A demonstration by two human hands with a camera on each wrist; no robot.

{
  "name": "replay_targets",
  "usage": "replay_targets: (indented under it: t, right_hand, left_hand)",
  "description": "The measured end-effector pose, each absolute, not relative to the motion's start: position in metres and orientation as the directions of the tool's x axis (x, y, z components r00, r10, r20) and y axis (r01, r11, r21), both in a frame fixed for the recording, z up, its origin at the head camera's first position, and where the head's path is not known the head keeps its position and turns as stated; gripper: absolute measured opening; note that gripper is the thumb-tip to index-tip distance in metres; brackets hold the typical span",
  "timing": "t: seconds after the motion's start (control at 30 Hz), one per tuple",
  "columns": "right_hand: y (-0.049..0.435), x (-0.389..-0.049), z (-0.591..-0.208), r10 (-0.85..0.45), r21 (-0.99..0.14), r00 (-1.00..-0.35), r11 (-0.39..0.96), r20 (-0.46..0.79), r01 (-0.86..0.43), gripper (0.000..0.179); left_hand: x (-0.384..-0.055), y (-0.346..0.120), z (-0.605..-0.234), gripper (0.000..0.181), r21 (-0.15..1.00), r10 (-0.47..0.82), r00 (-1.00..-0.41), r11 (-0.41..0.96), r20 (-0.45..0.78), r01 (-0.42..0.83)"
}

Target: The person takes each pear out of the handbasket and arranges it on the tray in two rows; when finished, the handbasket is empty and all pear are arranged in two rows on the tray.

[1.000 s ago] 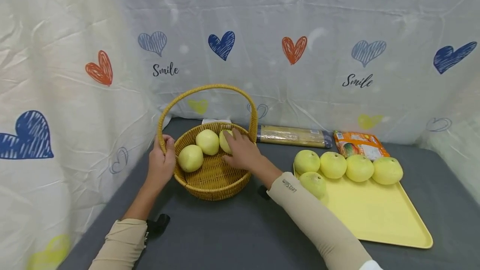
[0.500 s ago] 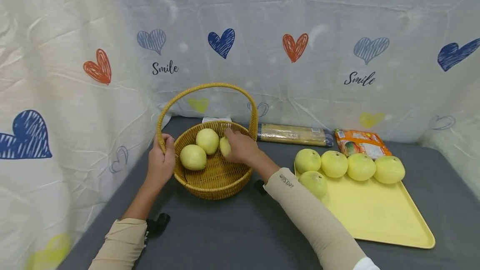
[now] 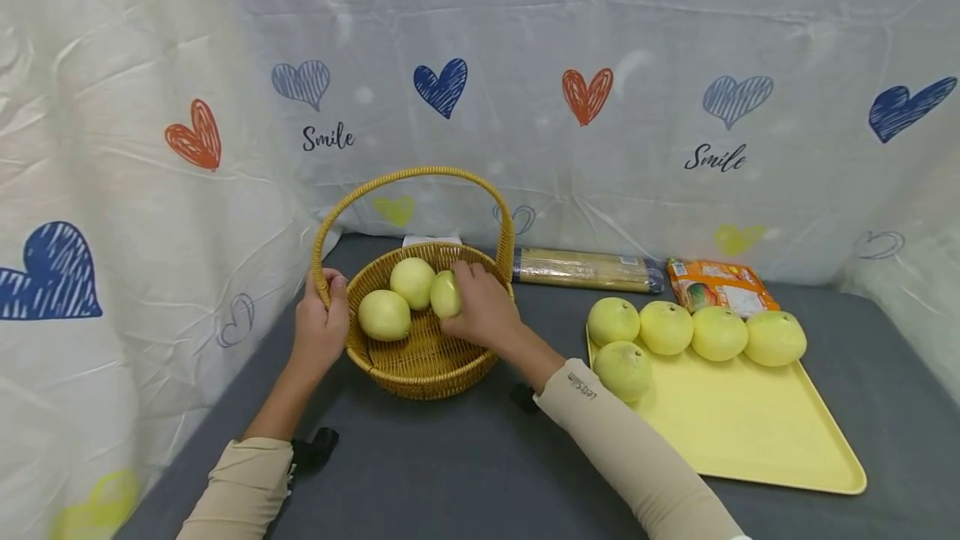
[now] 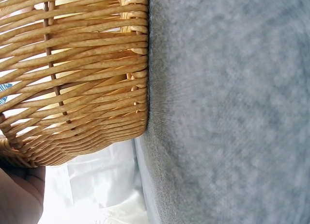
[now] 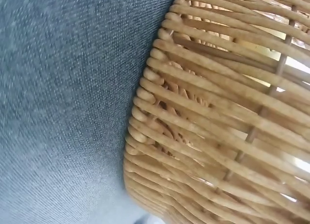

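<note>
A woven wicker basket [image 3: 423, 377] with a tall arched handle [image 3: 431, 172] stands on the grey table. My left hand [image 3: 322, 323] grips it where the handle meets the left rim. In the left wrist view, part of that hand [image 4: 19, 195] shows beside the woven wall [image 4: 82, 83]. Two round, pale yellow-green, melon-like fruits lie inside: one at the front left [image 3: 384, 315], one behind it [image 3: 412, 282]. My right hand [image 3: 483, 307] reaches over the right rim and holds a third such fruit [image 3: 446, 294] beside them, partly hiding it. Only basket wall [image 5: 227, 112] and tabletop show in the right wrist view.
To the right lies a yellow tray [image 3: 757, 432] with several similar fruits [image 3: 667, 327] along its back and left edges. Behind it are an orange packet [image 3: 720, 286] and a long wrapped bundle [image 3: 585, 271]. A heart-printed curtain [image 3: 517, 23] hangs at the back.
The right hand has shifted the third fruit slightly toward the left and front, and more of it shows. The front-left fruit has rolled slightly. The left hand keeps its grip.
</note>
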State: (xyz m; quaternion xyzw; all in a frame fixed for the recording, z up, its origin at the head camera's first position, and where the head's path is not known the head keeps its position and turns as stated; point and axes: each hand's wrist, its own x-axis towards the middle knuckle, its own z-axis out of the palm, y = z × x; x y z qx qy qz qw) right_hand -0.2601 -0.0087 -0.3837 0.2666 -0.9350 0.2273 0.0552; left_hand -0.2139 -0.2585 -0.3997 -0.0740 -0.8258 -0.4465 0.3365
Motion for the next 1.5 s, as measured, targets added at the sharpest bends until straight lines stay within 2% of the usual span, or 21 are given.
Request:
replay_targets:
  t: [0.47,0.9,1.5]
  right_hand:
    - [-0.007,-0.26,-0.379,-0.428,-0.543,-0.885,0.707,0.182,-0.453,0.077]
    - [0.003,-0.249,-0.373,-0.443,-0.759,-0.873,0.491,0.206,-0.428,0.077]
    - [0.021,-0.227,-0.366,-0.468,-0.807,-0.85,0.39,0.24,-0.443,0.077]
  left_hand:
    - [-0.213,-0.258,-0.399,0.016,0.695,-0.165,-0.766,0.566,0.622,0.443]
    - [-0.215,-0.259,-0.401,0.02,0.693,-0.172,-0.758,0.567,0.629,0.445]
    - [-0.215,-0.259,-0.401,0.021,0.692,-0.179,-0.757,0.575,0.628,0.437]
